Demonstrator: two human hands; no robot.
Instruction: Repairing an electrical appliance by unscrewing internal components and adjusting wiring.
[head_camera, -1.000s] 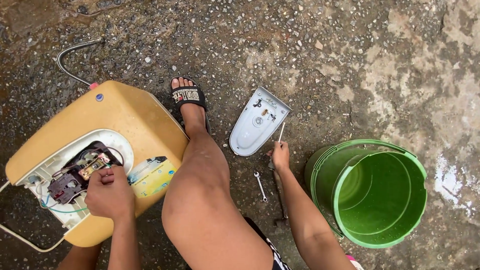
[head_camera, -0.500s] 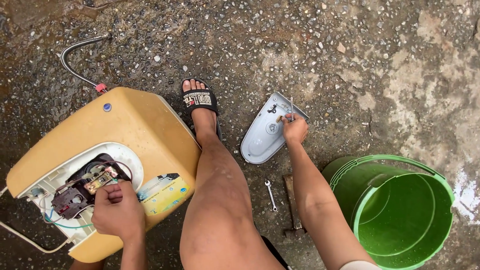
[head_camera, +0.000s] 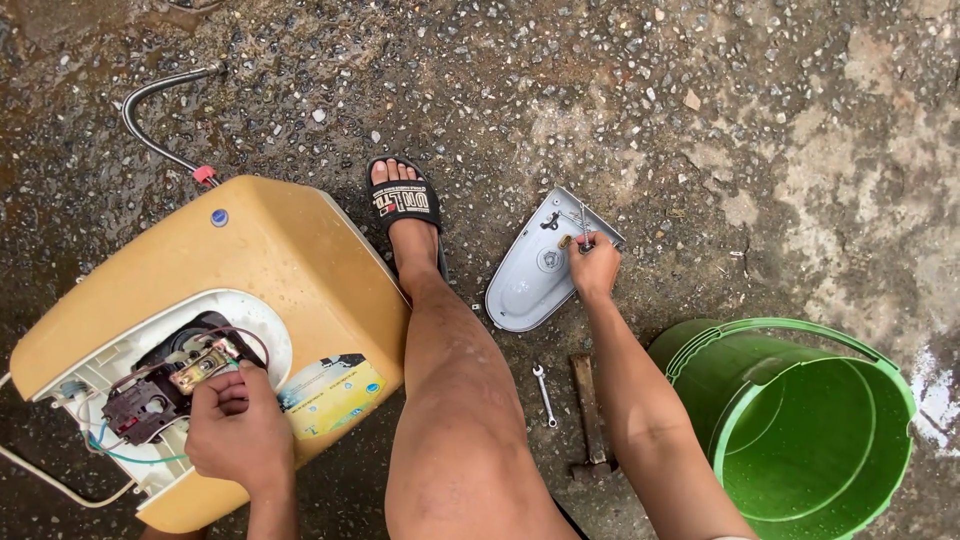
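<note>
Ground: rough wet concrete (head_camera: 700, 80) with small stones in it, darker and wetter on the far left; the place looks outdoors.
Heater: a yellow water heater (head_camera: 270, 270) lies on the ground under the left hand; its white round opening shows wires and a dark part inside, and a grey hose (head_camera: 150, 120) leaves it on the far side.
Cover: a grey-white plastic cover (head_camera: 530, 275) lies hollow side up under the right hand, with small metal pieces at its far end.
Left hand: the left hand (head_camera: 235, 430) is curled at the opening, fingers pinching a small brass part (head_camera: 205, 365) among the wires.
Right hand: the right hand (head_camera: 595, 265) is closed on a thin metal tool (head_camera: 583, 225) that stands on the cover's far end.
Near right hand: a small wrench (head_camera: 544, 393) and a hammer (head_camera: 590, 415) lie on the ground beside the forearm; a green bucket (head_camera: 880, 370) stands to its right.
Foot: a black sandal (head_camera: 405, 200) is between heater and cover.
</note>
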